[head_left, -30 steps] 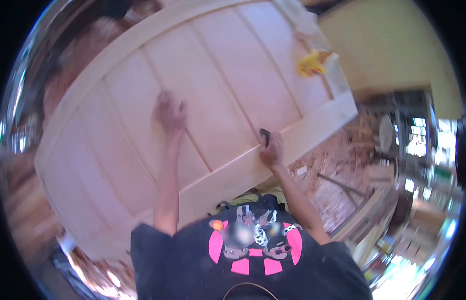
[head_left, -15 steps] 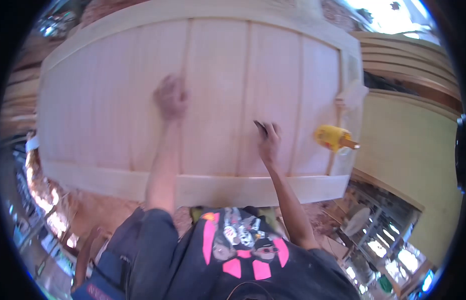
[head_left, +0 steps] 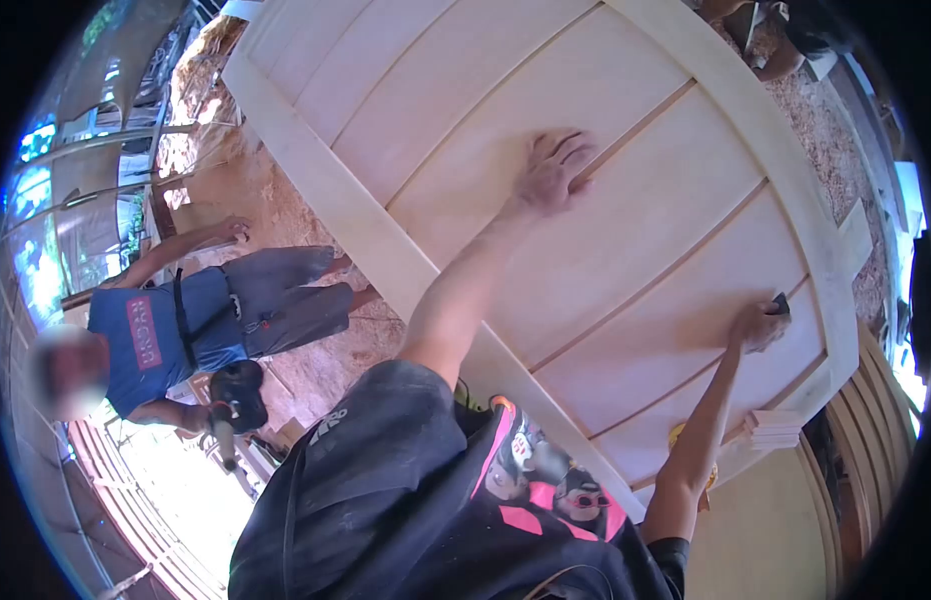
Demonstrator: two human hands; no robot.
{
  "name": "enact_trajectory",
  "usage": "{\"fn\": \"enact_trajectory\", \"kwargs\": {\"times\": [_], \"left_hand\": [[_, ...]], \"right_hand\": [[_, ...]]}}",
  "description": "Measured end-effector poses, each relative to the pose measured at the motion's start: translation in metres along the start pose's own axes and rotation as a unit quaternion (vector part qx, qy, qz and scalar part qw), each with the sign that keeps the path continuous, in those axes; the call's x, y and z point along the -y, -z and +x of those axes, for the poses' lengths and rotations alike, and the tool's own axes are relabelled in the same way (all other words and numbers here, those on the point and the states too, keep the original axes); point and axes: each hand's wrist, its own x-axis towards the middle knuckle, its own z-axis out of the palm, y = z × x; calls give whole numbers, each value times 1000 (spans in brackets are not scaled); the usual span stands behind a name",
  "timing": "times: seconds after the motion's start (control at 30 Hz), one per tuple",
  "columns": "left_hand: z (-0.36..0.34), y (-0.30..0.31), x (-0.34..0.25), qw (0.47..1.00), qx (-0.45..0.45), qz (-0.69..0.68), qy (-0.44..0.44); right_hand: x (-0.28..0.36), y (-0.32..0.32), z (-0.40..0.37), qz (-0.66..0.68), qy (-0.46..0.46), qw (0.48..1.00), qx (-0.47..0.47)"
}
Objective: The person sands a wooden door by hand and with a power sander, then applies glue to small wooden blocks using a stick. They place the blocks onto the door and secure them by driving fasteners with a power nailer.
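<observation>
A large pale wooden panel point(head_left: 470, 130) with grooved boards and a curved frame lies in front of me. My left hand point(head_left: 555, 178) is over its middle boards, close to a groove. Motion blurs its fingers, and I cannot make out whether they hold anything. My right hand point(head_left: 757, 328) is closed on a small dark flat piece point(head_left: 781, 303) near the panel's right end. A yellow bottle point(head_left: 677, 433) is mostly hidden behind my right forearm. A small pale stack point(head_left: 772, 428) sits on the frame's edge near that arm.
A co-worker point(head_left: 175, 330) stands at the left with a dark tool point(head_left: 240, 398) in one hand. Pale boards point(head_left: 870, 430) are stacked at the lower right, beside a flat yellowish panel point(head_left: 770, 520). Reddish sawdust point(head_left: 285, 215) covers the ground.
My view has turned, so the panel now lies slantwise and the co-worker shows fully. My right hand has reached farther along the panel toward its right end, still holding the dark piece.
</observation>
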Motion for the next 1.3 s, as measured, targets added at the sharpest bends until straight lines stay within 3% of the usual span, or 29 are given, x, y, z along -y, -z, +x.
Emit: {"fn": "enact_trajectory", "kwargs": {"times": [0.03,0.07,0.17,0.27,0.3,0.33,0.37,0.4,0.47,0.53,0.63,0.7,0.83,0.97,1.03,1.1,1.2,1.3], "left_hand": [[-15,11,5,1000,0,-1,-1],[33,-74,-31,999,31,8,7],[31,-87,-31,1000,21,5,4],[30,-89,-31,1000,7,-11,2],[29,-94,-28,1000,13,-2,1],[29,-102,-26,1000,19,6,-1],[28,-119,-27,1000,3,26,-1],[26,-125,-29,999,-12,45,3],[38,-96,-29,994,107,0,-3],[27,-127,-3,971,205,-100,-68],[-38,23,-19,976,182,-118,-6],[-103,47,-1,983,105,-135,63],[-219,81,21,973,1,-90,212],[-292,101,30,961,-47,-24,270],[-300,106,47,960,-76,-19,270],[-322,100,34,929,-36,-60,364],[-321,103,13,914,61,-44,399],[-332,83,9,936,54,-29,347]], "right_hand": [[-7,6,-17,0,-1,1000,-1],[-54,-66,66,17,25,1000,9],[-77,-71,55,88,70,993,24],[-90,-85,-23,182,64,974,119],[-105,-91,-59,196,157,957,144],[-78,-53,-110,88,268,958,46],[-55,-20,-149,46,211,970,113],[-58,-11,-179,-32,255,964,68],[-42,2,-179,-24,242,968,65],[-38,10,-181,-18,241,968,68],[-55,-1,-177,-24,253,966,52],[-44,-3,-183,-13,236,971,31],[-53,-9,-181,-68,251,965,34],[-60,-14,-176,-65,244,967,-28],[-49,-7,-183,-19,220,975,36],[-65,-3,-179,-35,209,976,58],[-48,-9,-181,-24,204,978,35],[-65,-2,-179,-33,227,971,62]]}}
